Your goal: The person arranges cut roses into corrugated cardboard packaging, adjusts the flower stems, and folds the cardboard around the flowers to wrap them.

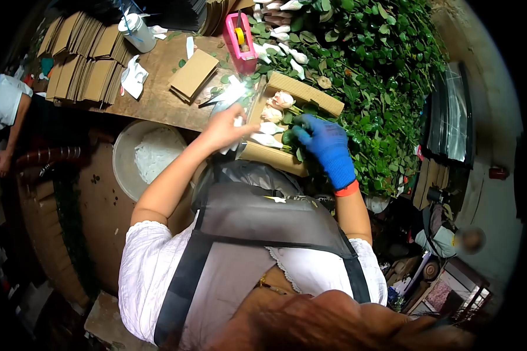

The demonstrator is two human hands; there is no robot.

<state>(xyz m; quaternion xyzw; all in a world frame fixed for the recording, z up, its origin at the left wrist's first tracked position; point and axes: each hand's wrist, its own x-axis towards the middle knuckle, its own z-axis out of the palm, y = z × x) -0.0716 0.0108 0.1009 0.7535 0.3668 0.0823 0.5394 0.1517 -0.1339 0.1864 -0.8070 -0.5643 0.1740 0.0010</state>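
Note:
Pale pink roses (282,100) lie on a sheet of corrugated cardboard (304,93), their heads pointing left. Just below them are rose heads in white sleeves (267,140). My bare left hand (228,128) is beside these heads, with a soft white piece (238,121) showing between thumb and fingers. On the stem side, my right hand (322,140), in a blue knitted glove, has its fingers curled over the stems and leaves; the fingertips are partly hidden. The cardboard's near flap (272,159) stands close to my apron.
A pink tape dispenser (240,44) stands behind the cardboard. Leafy stems (369,76) are heaped on the right. Folded cardboard pieces (194,75) and cardboard stacks (88,55) are at left, near a white container (137,32). A round tub (122,155) holds white material. Another person (6,105) is at far left.

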